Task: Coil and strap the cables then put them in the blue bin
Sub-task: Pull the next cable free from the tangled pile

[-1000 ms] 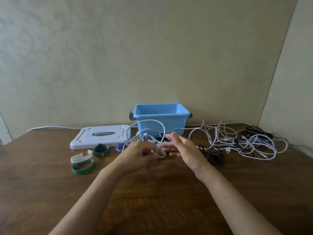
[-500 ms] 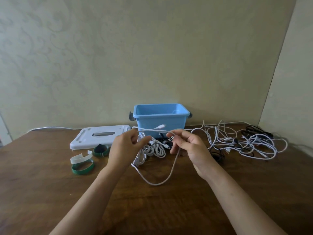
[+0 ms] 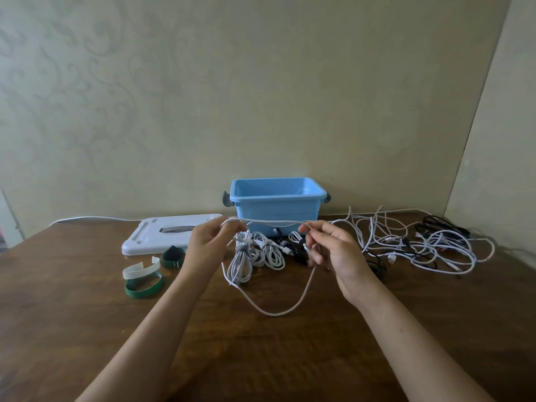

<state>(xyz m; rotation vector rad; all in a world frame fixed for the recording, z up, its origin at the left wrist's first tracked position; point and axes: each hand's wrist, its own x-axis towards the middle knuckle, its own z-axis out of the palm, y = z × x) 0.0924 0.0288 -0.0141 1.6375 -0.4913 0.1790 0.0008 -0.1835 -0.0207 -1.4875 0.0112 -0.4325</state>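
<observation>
White cable held taut between two hands above the table, in front of the blue bin.

Left hand pinches one end of the span between thumb and fingers; right hand pinches the other, fingers curled round it. Below the hands the same cable hangs in a slack loop that touches the table. Behind the loop: strapped cable bundles, white and black, lying just before the bin. Right of the bin: loose tangle of cables, mostly white with some black, partly hidden behind the right hand. Left: white lid lying flat; three straps near it, a dark green strap, a white strap, and a green strap. Bin interior only partly visible; connector types too small to make out.
</observation>
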